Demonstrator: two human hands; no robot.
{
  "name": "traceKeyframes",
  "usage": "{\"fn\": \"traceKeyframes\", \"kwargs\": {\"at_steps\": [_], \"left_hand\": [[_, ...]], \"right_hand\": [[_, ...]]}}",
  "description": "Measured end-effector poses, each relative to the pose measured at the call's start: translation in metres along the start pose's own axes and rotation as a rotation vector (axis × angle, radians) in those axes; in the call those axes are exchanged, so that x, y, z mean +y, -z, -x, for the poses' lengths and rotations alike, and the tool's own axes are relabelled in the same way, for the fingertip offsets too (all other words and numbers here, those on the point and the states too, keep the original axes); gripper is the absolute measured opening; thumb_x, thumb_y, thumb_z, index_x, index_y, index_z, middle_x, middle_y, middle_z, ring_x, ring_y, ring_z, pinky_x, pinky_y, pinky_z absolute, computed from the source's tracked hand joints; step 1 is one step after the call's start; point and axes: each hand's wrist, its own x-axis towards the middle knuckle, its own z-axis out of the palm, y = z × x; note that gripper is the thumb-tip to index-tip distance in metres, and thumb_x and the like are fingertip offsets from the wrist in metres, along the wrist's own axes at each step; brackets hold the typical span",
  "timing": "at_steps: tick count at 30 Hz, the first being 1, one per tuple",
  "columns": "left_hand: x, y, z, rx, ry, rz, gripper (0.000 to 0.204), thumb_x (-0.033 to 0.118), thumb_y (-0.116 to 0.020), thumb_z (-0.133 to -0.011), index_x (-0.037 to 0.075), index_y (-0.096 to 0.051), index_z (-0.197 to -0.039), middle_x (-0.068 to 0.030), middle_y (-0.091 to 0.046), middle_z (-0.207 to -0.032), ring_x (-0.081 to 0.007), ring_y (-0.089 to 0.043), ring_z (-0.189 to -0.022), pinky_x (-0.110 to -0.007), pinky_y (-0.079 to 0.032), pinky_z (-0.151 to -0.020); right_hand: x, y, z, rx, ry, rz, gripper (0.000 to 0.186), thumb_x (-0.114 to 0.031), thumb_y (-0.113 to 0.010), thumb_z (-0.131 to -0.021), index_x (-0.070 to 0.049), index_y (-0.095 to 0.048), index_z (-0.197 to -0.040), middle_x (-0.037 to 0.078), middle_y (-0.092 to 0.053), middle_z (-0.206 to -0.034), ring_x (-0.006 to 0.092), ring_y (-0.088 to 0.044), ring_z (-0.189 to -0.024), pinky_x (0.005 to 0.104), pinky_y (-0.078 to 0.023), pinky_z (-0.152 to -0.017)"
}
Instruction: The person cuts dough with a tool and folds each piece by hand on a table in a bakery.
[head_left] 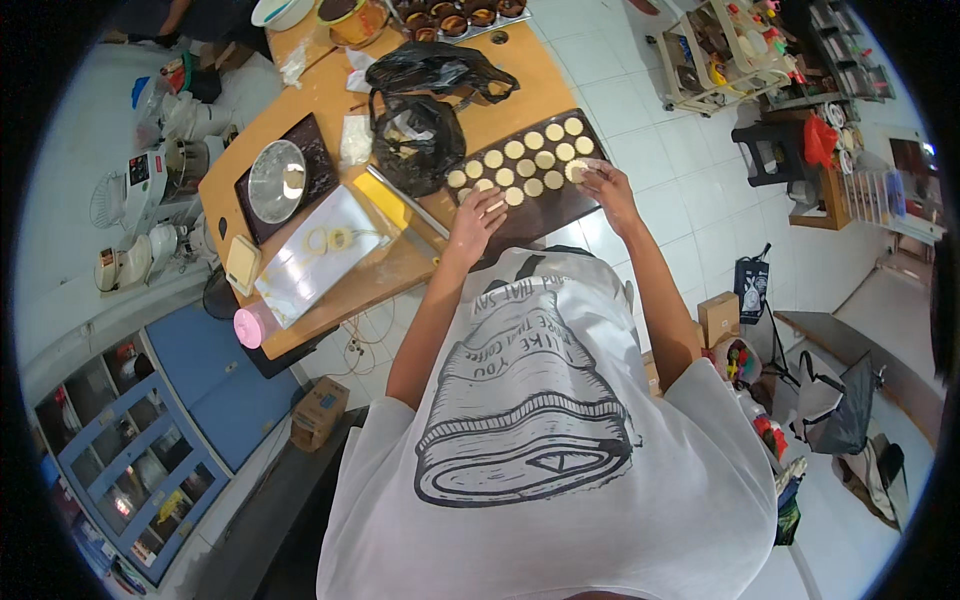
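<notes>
A dark baking tray (556, 212) at the front right of the table carries rows of small pale dough rounds (534, 187). Over its right side, the fingertips of my right hand (608, 190) close on one dough round (576, 171), which looks a little larger than those lying flat. My left hand (478, 224) is at the tray's near left, palm down with fingers apart, its fingertips beside the nearest rounds. It grips nothing that I can see. Part of the tray's front left is hidden under that hand.
Left of the tray lie a black plastic bag (418, 140), a yellow scraper-like piece (382, 200) and a white sheet (315, 262) with a ring cutter. A metal bowl (277, 182) sits on another dark tray. A pink lid (254, 325) is at the near left corner.
</notes>
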Motion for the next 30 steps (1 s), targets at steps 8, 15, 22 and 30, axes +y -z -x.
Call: {"fn": "traceKeyframes", "kwargs": {"at_steps": [8,15,22,30], "left_hand": [[-0.036,0.005,-0.022,0.05,0.076,-0.152,0.044,0.038,-0.048,-0.105,0.004,-0.055,-0.132,-0.012,-0.06,-0.136,-0.0272,-0.057,-0.123,-0.04,-0.044,-0.108],[-0.045,0.012,-0.021,0.081,0.055,-0.204,0.045,0.038,-0.047,-0.105,0.004,-0.055,-0.132,-0.0133,-0.062,-0.133,-0.0257,-0.061,-0.119,-0.038,-0.048,-0.102],[-0.055,-0.001,-0.012,0.07,0.044,-0.266,0.043,0.035,-0.042,-0.108,0.003,-0.053,-0.134,-0.0127,-0.058,-0.138,-0.0257,-0.056,-0.125,-0.039,-0.045,-0.108],[-0.064,0.011,-0.003,0.107,0.083,-0.234,0.047,0.037,-0.04,-0.109,0.003,-0.052,-0.138,-0.0121,-0.056,-0.142,-0.0247,-0.056,-0.124,-0.038,-0.045,-0.107]], "right_hand": [[0.067,0.075,-0.045,0.129,-0.048,0.273,0.028,-0.008,-0.066,-0.094,0.002,-0.066,-0.12,0.008,-0.071,-0.103,0.0126,-0.066,-0.087,0.0241,-0.053,-0.074],[0.085,0.049,-0.081,0.16,0.165,0.762,0.025,-0.014,-0.066,-0.088,-0.003,-0.071,-0.11,0.017,-0.073,-0.1,0.0273,-0.07,-0.092,0.0379,-0.055,-0.082],[0.089,0.042,-0.09,0.091,0.244,0.953,0.027,-0.007,-0.064,-0.084,0.0,-0.069,-0.109,0.023,-0.071,-0.102,0.0384,-0.069,-0.097,0.0435,-0.054,-0.086],[0.074,0.048,-0.085,0.04,0.345,1.019,0.032,-0.006,-0.068,-0.083,0.0,-0.066,-0.115,0.022,-0.061,-0.115,0.0405,-0.063,-0.108,0.0471,-0.052,-0.093]]}}
